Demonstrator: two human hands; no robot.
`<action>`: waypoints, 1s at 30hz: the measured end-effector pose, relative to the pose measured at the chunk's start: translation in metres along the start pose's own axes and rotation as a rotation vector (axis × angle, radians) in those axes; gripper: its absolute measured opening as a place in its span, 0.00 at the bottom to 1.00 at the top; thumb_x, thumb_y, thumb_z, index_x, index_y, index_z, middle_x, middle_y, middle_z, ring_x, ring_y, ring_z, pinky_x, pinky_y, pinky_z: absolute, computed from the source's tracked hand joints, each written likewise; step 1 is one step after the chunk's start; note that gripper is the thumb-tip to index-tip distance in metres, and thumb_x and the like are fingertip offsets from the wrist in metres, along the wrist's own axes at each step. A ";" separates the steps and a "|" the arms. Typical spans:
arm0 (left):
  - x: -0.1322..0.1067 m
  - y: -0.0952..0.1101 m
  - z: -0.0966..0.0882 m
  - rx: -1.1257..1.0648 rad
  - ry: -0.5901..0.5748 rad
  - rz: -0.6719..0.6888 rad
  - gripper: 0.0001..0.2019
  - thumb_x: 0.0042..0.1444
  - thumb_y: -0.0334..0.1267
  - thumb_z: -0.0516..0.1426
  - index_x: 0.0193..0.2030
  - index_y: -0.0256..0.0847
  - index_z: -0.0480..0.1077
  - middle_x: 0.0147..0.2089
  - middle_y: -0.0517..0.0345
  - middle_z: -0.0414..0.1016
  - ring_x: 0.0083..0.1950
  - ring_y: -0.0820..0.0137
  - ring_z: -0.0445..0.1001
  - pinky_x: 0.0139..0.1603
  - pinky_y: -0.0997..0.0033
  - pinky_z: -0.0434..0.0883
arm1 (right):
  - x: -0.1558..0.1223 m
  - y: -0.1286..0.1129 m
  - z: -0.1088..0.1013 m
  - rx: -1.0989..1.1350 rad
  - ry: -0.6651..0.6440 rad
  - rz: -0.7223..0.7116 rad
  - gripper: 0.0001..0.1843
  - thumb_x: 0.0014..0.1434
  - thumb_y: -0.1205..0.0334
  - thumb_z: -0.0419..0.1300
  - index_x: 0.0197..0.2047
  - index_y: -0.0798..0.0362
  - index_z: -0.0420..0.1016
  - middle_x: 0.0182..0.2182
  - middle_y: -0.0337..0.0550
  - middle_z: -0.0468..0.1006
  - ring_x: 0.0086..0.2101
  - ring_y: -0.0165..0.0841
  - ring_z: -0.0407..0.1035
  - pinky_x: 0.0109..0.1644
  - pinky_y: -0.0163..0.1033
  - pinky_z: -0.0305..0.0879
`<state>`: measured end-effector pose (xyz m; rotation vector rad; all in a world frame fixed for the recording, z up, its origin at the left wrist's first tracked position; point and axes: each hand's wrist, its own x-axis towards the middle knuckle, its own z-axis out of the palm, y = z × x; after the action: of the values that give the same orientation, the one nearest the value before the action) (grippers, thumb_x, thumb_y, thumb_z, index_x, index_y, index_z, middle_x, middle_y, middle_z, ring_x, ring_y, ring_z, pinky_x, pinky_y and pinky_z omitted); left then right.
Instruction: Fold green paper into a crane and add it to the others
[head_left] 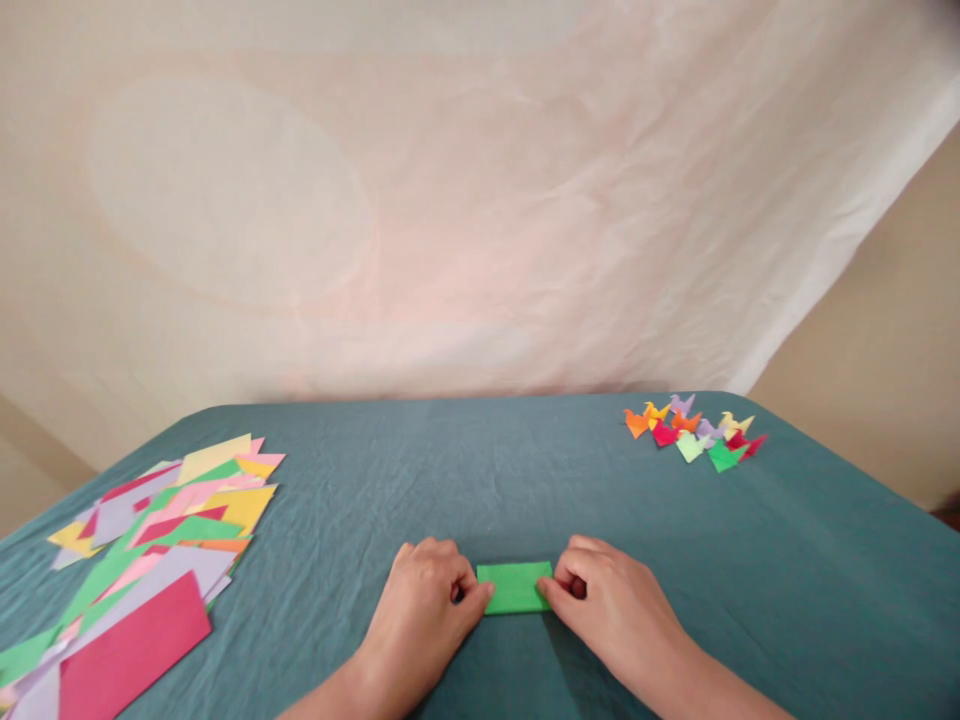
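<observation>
A small green piece of folded paper (pixel 514 588) lies near the front middle of the table, its long side running left to right. At its left end, my left hand (pixel 429 610) pinches it with the thumb on top and the fingers curled behind. My right hand (pixel 611 610) grips the opposite end the same way, thumb over the edge. Both hands are closed, and the fingertips under the paper are hidden. Between the two thumbs the green surface looks flat and rectangular.
A dark green cloth covers the table (pixel 450 480). Overlapping coloured paper sheets (pixel 139 640) spread along the left side. Several small folded paper birds (pixel 691 444) stand grouped at the back right. Behind the table hangs a pale sheet (pixel 480 200).
</observation>
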<state>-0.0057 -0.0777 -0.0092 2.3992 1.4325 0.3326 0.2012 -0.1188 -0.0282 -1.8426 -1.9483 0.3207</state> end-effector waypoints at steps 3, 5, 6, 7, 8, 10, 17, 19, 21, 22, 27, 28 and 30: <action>0.000 0.000 -0.002 0.013 0.007 0.008 0.11 0.55 0.39 0.56 0.23 0.40 0.68 0.27 0.61 0.71 0.34 0.68 0.68 0.36 0.69 0.56 | 0.000 0.001 0.001 -0.002 0.008 -0.005 0.12 0.54 0.65 0.61 0.19 0.51 0.69 0.22 0.33 0.71 0.25 0.28 0.66 0.29 0.33 0.52; 0.000 0.002 -0.006 -0.011 0.016 0.045 0.07 0.55 0.37 0.57 0.27 0.40 0.69 0.31 0.60 0.71 0.36 0.67 0.68 0.38 0.69 0.58 | 0.000 0.002 0.001 0.004 0.016 -0.017 0.12 0.54 0.65 0.61 0.19 0.51 0.69 0.22 0.33 0.71 0.25 0.28 0.66 0.29 0.33 0.52; 0.000 0.003 -0.009 -0.039 0.012 0.089 0.04 0.56 0.35 0.56 0.31 0.41 0.70 0.34 0.59 0.72 0.38 0.67 0.68 0.39 0.69 0.59 | 0.000 0.003 0.002 0.008 0.019 -0.025 0.12 0.53 0.65 0.61 0.20 0.51 0.68 0.22 0.33 0.71 0.25 0.28 0.66 0.29 0.33 0.52; 0.000 0.004 -0.011 -0.071 -0.002 0.152 0.03 0.58 0.33 0.55 0.35 0.42 0.71 0.38 0.58 0.73 0.41 0.67 0.68 0.42 0.69 0.60 | 0.001 0.004 0.002 0.011 0.022 -0.033 0.12 0.53 0.66 0.61 0.20 0.51 0.68 0.22 0.33 0.70 0.25 0.28 0.67 0.29 0.33 0.53; -0.001 0.006 -0.013 -0.100 -0.023 0.224 0.06 0.59 0.31 0.53 0.39 0.43 0.71 0.42 0.57 0.73 0.43 0.67 0.68 0.44 0.69 0.60 | 0.000 0.005 0.003 0.012 0.025 -0.038 0.11 0.53 0.66 0.61 0.20 0.51 0.68 0.22 0.33 0.70 0.25 0.28 0.66 0.29 0.33 0.53; -0.002 0.007 -0.015 -0.126 -0.073 0.364 0.12 0.61 0.28 0.51 0.44 0.47 0.71 0.46 0.58 0.74 0.47 0.68 0.68 0.47 0.69 0.61 | 0.000 0.005 0.003 0.013 0.039 -0.037 0.10 0.53 0.66 0.61 0.22 0.51 0.67 0.23 0.33 0.70 0.26 0.29 0.66 0.29 0.33 0.53; -0.006 0.004 -0.008 -0.023 -0.092 0.538 0.16 0.61 0.28 0.51 0.53 0.48 0.68 0.49 0.56 0.75 0.49 0.66 0.70 0.50 0.67 0.64 | -0.009 -0.005 -0.006 0.097 0.077 -0.395 0.07 0.59 0.73 0.54 0.34 0.52 0.70 0.34 0.39 0.73 0.37 0.32 0.66 0.41 0.37 0.59; -0.006 0.004 -0.009 0.032 -0.116 0.546 0.16 0.61 0.28 0.51 0.53 0.47 0.68 0.50 0.55 0.74 0.49 0.65 0.70 0.50 0.66 0.64 | -0.011 -0.009 -0.007 0.071 0.059 -0.555 0.09 0.60 0.72 0.53 0.36 0.50 0.72 0.35 0.39 0.75 0.38 0.33 0.66 0.43 0.38 0.59; -0.006 0.005 -0.011 0.081 -0.141 0.556 0.16 0.60 0.27 0.52 0.53 0.46 0.67 0.51 0.55 0.74 0.50 0.64 0.70 0.51 0.65 0.64 | -0.013 -0.011 -0.007 0.018 0.058 -0.631 0.08 0.60 0.70 0.53 0.38 0.50 0.72 0.35 0.40 0.76 0.37 0.34 0.66 0.42 0.38 0.60; -0.006 0.005 -0.013 0.094 -0.148 0.566 0.17 0.60 0.27 0.52 0.53 0.45 0.67 0.52 0.55 0.74 0.50 0.64 0.70 0.52 0.65 0.64 | -0.014 -0.012 -0.006 -0.009 0.051 -0.651 0.08 0.60 0.70 0.54 0.40 0.51 0.72 0.35 0.41 0.76 0.37 0.34 0.66 0.42 0.38 0.60; -0.008 0.005 -0.019 0.058 -0.088 0.619 0.17 0.60 0.26 0.50 0.53 0.46 0.67 0.50 0.56 0.75 0.49 0.67 0.71 0.53 0.67 0.62 | -0.013 -0.009 -0.006 -0.146 -0.028 -0.682 0.09 0.59 0.69 0.56 0.44 0.50 0.71 0.37 0.39 0.76 0.38 0.35 0.66 0.42 0.38 0.60; -0.008 0.004 -0.019 0.049 -0.067 0.634 0.16 0.60 0.26 0.50 0.52 0.46 0.67 0.49 0.56 0.75 0.48 0.67 0.72 0.52 0.67 0.62 | -0.013 -0.008 -0.006 -0.173 -0.035 -0.696 0.09 0.59 0.68 0.57 0.43 0.50 0.71 0.37 0.39 0.76 0.38 0.35 0.66 0.41 0.39 0.60; -0.008 0.002 -0.019 0.049 -0.039 0.673 0.14 0.61 0.28 0.49 0.50 0.45 0.68 0.47 0.55 0.76 0.46 0.67 0.72 0.51 0.66 0.63 | -0.011 -0.007 -0.006 -0.216 -0.035 -0.738 0.08 0.59 0.67 0.58 0.43 0.50 0.70 0.37 0.39 0.75 0.37 0.36 0.65 0.40 0.39 0.60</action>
<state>-0.0143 -0.0826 0.0094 2.8467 0.5768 0.3998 0.1978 -0.1314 -0.0214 -1.0974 -2.5909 -0.0976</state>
